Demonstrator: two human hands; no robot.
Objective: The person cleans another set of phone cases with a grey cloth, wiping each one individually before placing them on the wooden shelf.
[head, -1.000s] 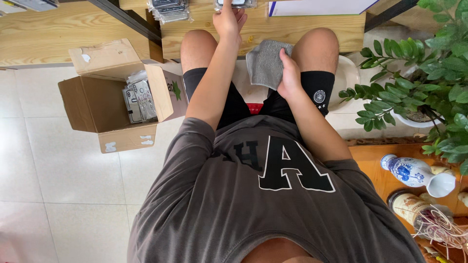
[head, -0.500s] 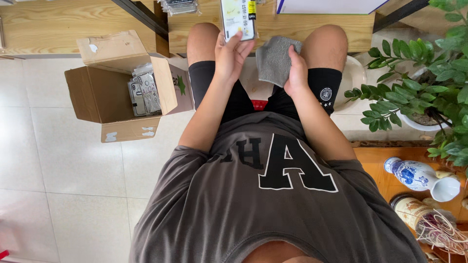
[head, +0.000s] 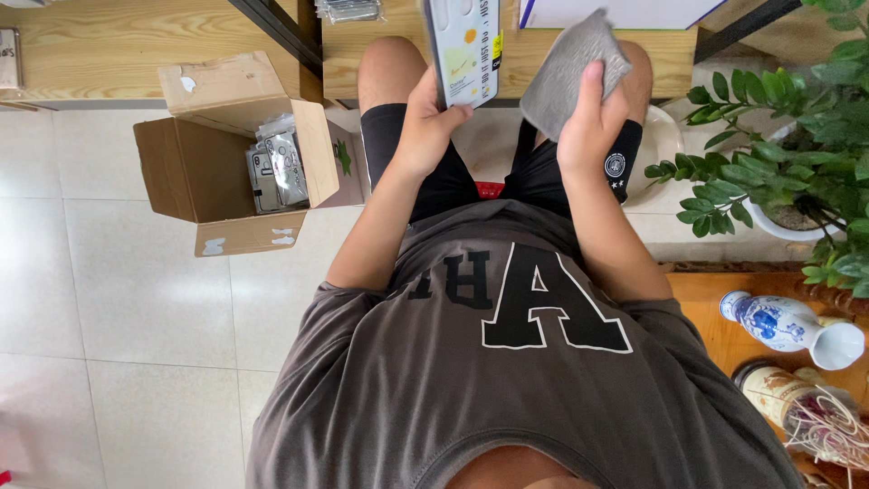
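Fingers (head: 450, 110) grip packaged phone case (head: 463, 50), grey cloth (head: 570, 68) beside, cardboard box (head: 237, 154) left

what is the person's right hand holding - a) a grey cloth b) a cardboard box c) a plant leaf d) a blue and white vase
a: the right hand grips a folded grey cloth raised over the lap, while the left hand holds a flat packaged item; the cardboard box sits on the floor, apart from both hands.
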